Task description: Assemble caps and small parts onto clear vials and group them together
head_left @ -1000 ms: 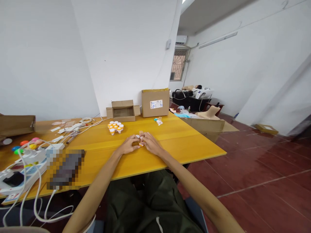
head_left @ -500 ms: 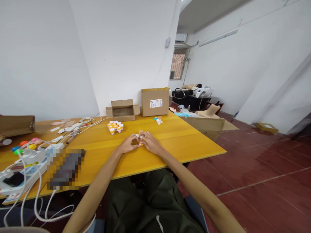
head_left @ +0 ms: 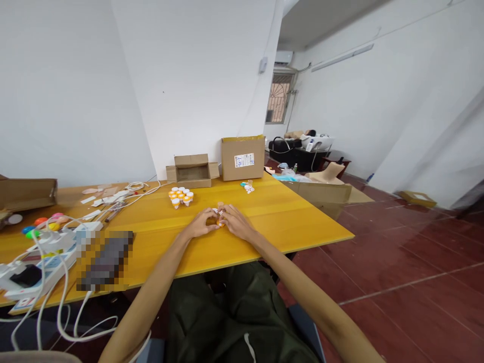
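Both my hands rest on the yellow table (head_left: 264,217), fingertips meeting around a small orange vial with a white cap (head_left: 219,221). My left hand (head_left: 199,225) pinches it from the left, and my right hand (head_left: 235,222) pinches it from the right. The vial is mostly hidden by my fingers. A cluster of several orange vials with white caps (head_left: 180,195) stands farther back on the table, left of my hands. A few small white and teal pieces (head_left: 247,187) lie behind my right hand.
Two cardboard boxes (head_left: 192,171) (head_left: 242,158) stand at the table's far edge. White power strips and cables (head_left: 45,247), coloured round pieces (head_left: 41,224) and a blurred dark item (head_left: 104,259) crowd the left. A flat carton (head_left: 321,194) lies off the right edge over red floor.
My fingers have shifted slightly around the vial; the hands stay in the same spot. The camera view has drifted a little.
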Action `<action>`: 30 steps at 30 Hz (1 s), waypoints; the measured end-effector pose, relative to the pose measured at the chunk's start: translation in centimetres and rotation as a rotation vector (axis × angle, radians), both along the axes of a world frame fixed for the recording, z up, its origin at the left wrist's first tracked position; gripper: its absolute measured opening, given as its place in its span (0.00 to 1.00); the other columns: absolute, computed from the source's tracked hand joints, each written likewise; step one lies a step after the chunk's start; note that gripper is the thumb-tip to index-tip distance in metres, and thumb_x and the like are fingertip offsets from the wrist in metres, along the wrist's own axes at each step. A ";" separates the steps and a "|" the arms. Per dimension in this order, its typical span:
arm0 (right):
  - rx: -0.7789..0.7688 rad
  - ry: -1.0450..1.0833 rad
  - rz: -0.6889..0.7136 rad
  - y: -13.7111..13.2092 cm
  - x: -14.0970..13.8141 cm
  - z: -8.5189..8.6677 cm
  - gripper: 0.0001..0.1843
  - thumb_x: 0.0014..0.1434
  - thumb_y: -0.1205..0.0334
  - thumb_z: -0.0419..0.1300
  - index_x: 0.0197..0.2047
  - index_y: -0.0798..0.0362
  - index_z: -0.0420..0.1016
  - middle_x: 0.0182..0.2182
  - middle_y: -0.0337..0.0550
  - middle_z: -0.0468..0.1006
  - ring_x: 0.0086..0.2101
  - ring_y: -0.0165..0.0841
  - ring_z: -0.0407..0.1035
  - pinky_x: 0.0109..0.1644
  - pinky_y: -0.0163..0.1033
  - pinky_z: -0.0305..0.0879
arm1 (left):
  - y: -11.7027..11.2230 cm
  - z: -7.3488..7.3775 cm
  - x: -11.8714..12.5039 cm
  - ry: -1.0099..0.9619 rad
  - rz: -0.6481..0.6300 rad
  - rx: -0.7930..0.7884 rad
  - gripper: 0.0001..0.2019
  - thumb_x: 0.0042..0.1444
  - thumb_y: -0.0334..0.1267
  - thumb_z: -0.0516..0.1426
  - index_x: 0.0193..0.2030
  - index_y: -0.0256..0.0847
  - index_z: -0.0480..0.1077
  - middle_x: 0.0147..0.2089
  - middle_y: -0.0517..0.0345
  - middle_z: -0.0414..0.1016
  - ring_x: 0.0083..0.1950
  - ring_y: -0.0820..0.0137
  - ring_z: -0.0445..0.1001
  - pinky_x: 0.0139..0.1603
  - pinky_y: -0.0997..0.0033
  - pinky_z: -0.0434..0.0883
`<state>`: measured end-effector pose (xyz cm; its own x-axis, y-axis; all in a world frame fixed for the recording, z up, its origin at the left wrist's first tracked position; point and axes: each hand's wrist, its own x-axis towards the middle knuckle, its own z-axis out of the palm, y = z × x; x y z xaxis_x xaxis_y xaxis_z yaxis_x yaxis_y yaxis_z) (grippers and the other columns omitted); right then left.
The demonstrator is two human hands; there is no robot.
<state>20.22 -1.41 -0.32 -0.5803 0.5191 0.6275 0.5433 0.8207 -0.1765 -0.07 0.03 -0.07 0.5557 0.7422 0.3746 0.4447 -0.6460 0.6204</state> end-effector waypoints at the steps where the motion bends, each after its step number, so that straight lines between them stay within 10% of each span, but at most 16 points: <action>1: -0.003 -0.002 -0.005 0.0 0.0 0.0 0.07 0.63 0.70 0.56 0.36 0.49 0.72 0.49 0.47 0.74 0.47 0.38 0.67 0.51 0.45 0.65 | 0.0 0.0 0.0 -0.005 0.004 -0.001 0.09 0.53 0.43 0.64 0.38 0.43 0.74 0.44 0.54 0.74 0.50 0.62 0.72 0.58 0.59 0.68; 16: -0.013 0.010 -0.007 0.4 0.0 -0.5 0.07 0.64 0.68 0.55 0.37 0.48 0.73 0.48 0.48 0.74 0.47 0.39 0.66 0.51 0.46 0.65 | 0.0 0.1 0.1 0.060 0.004 0.043 0.13 0.53 0.39 0.64 0.47 0.45 0.75 0.50 0.53 0.73 0.54 0.60 0.71 0.61 0.56 0.66; 30: 0.017 -0.004 -0.008 0.5 0.0 -0.6 0.06 0.64 0.67 0.55 0.37 0.50 0.73 0.49 0.49 0.73 0.48 0.39 0.66 0.51 0.45 0.65 | 0.5 -0.5 -0.1 0.016 0.006 0.062 0.10 0.53 0.44 0.63 0.35 0.42 0.71 0.40 0.56 0.73 0.44 0.64 0.73 0.52 0.61 0.71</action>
